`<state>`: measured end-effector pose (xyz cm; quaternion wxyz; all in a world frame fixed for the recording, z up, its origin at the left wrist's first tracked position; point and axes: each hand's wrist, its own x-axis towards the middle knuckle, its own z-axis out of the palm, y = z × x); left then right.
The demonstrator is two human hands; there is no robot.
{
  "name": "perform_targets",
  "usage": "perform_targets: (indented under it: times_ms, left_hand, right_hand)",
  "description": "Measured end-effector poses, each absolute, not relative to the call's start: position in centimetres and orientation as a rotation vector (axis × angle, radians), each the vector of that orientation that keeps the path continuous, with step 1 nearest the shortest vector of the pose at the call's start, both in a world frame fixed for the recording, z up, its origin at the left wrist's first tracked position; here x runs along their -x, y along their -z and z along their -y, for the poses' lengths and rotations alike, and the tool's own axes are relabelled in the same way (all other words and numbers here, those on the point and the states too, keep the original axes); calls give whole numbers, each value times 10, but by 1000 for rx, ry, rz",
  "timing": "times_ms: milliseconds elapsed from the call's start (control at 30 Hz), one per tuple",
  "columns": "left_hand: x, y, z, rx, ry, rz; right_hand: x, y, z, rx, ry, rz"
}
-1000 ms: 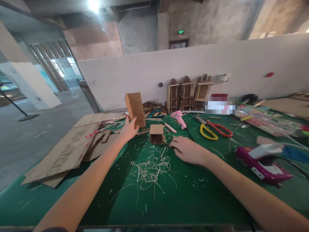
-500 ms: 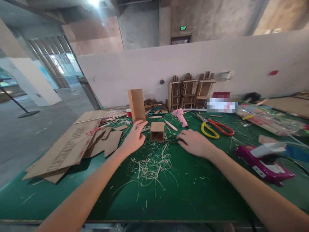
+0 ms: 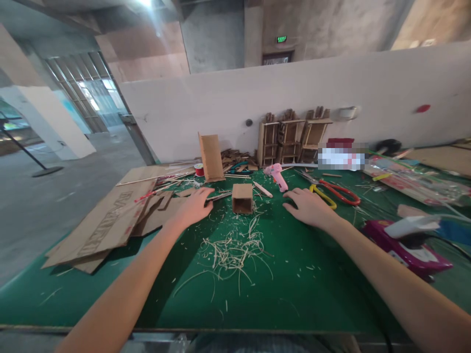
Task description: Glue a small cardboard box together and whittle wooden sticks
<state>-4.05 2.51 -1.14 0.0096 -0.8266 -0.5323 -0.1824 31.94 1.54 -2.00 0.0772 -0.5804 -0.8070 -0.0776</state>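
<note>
A small open cardboard box [image 3: 242,198] stands on the green table between my two hands, its hollow side facing me. My left hand [image 3: 196,203] is to its left, fingers apart and holding nothing, near some cut cardboard pieces [image 3: 156,215]. To the right of the box, my right hand [image 3: 307,206] hovers or rests low over the table with its fingers spread and empty. A pink glue gun [image 3: 278,177] lies just beyond the right fingertips. Behind the left hand a tall folded cardboard piece [image 3: 212,159] stands upright. Thin pale strips [image 3: 233,255] lie in a tangle nearer me.
Scissors with red and yellow handles [image 3: 340,193] lie right of centre. A purple power strip [image 3: 408,250] with a white plug sits at the right. Large cardboard sheets [image 3: 99,220] cover the left side. Several small cardboard shelf-like models [image 3: 290,139] lean against the wall.
My hands have moved apart: the left one slightly left, away from the standing cardboard piece, and the right one slightly right. The small box stays in place on the table.
</note>
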Motion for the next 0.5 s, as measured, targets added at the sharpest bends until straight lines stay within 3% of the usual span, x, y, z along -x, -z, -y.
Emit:
perform_targets:
  times_ms: [100, 300, 500]
  left_hand:
    - [43, 19, -30, 2641, 387, 1610]
    - [20, 26, -24, 2701, 410, 1477]
    - [55, 22, -37, 2390, 497, 1770]
  right_hand:
    - [-316, 23, -15, 1697, 234, 2433]
    - [-322, 27, -19, 1699, 284, 2483]
    - [-325, 28, -21, 1688, 293, 2515]
